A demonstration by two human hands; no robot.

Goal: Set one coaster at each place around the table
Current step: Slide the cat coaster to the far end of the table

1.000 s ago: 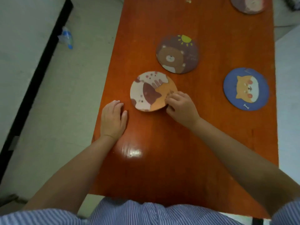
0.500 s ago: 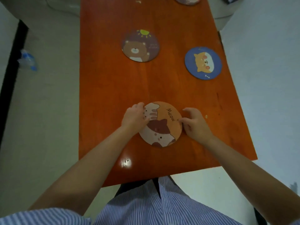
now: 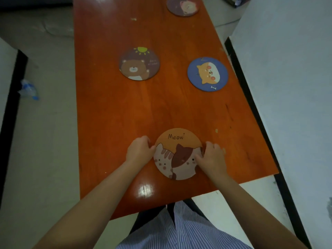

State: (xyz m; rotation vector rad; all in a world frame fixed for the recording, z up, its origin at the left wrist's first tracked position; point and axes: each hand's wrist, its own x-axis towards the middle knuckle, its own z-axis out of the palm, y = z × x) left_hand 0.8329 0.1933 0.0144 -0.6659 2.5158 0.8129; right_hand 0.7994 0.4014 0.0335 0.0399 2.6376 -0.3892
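An orange round coaster with two cats and the word "Meow" point(image 3: 177, 150) lies flat near the front end of the orange-brown table point(image 3: 125, 108). My left hand point(image 3: 138, 151) grips its left edge and my right hand point(image 3: 212, 159) grips its right edge, thumb on the picture. Farther up lie a brown bear coaster point(image 3: 139, 64) left of centre and a blue dog coaster point(image 3: 207, 74) near the right edge. A purple coaster point(image 3: 183, 5) sits at the far end, partly cut off by the frame.
A white wall or cabinet point(image 3: 291, 87) with a black base strip runs along the table's right side. A crumpled plastic bottle point(image 3: 28, 89) lies on the pale floor at left. My striped shirt point(image 3: 179, 230) shows at the bottom.
The cat coaster has come from the table's left-middle to the front end and been turned upright. My left hand, flat on the table before, now holds its left edge.
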